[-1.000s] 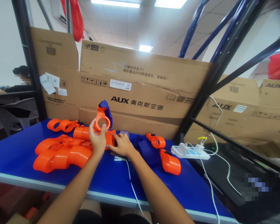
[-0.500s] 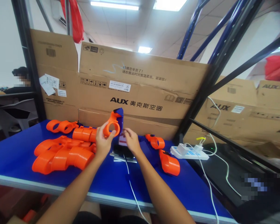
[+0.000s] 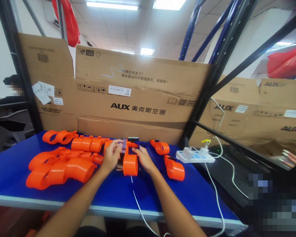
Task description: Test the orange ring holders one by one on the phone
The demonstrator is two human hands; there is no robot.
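An orange plastic ring piece [image 3: 130, 165] with a flat arm on top is upright between my two hands, its ring toward me. A black and blue strap [image 3: 133, 141] runs across its upper end. My right hand [image 3: 144, 158] is closed on the right side of the piece, thumb near the strap. My left hand [image 3: 112, 154] is closed at the left, fingertips at a bluish strip beside the piece that looks like the strap's other end. Behind and below the piece lies a dark object with a white cable [image 3: 138, 200], mostly hidden.
Several orange ring pieces [image 3: 61, 169] lie in rows on the blue table [image 3: 108, 194] at left; two more [image 3: 175, 169] lie at right. A white power strip [image 3: 196, 156] with plugs stands at the right edge. A cardboard sheet [image 3: 96, 105] stands behind. Another person's hand [image 3: 292, 159] shows far right.
The orange piece has come down and turned, its ring now lower and facing me. My left hand has let go of the ring and moved to the strip; my right hand now grips the piece.
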